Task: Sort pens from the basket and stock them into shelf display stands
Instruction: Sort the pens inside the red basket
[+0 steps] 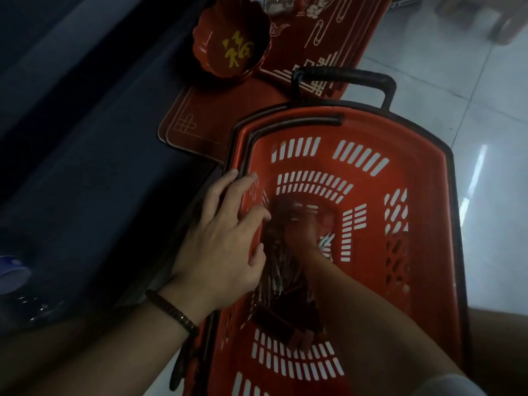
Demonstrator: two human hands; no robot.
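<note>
Pens (281, 277): light, stiff, likely slippery; pinch mid-barrel, centre frame.
Right hand (301, 232): deep in basket (428, 178), fingers blurred, cannot tell.
Left hand (225, 238): fingers spread over rim.

One basket (423, 178), two hands (left (221, 241), right (300, 232)), one bowl (231, 41)

- The basket (423, 195) stands on the floor (471, 90), its handle (343, 74) at the far end.
- The pens (281, 274) lie in a heap on the basket's bottom, nearer its left wall.
- The left hand (225, 247) rests on the basket's left rim.
- The right hand (303, 232) is down inside the basket, on the pens.
- A tray (200, 121) lies beyond the basket's far-left corner; a bowl (231, 38) sits on it.
</note>
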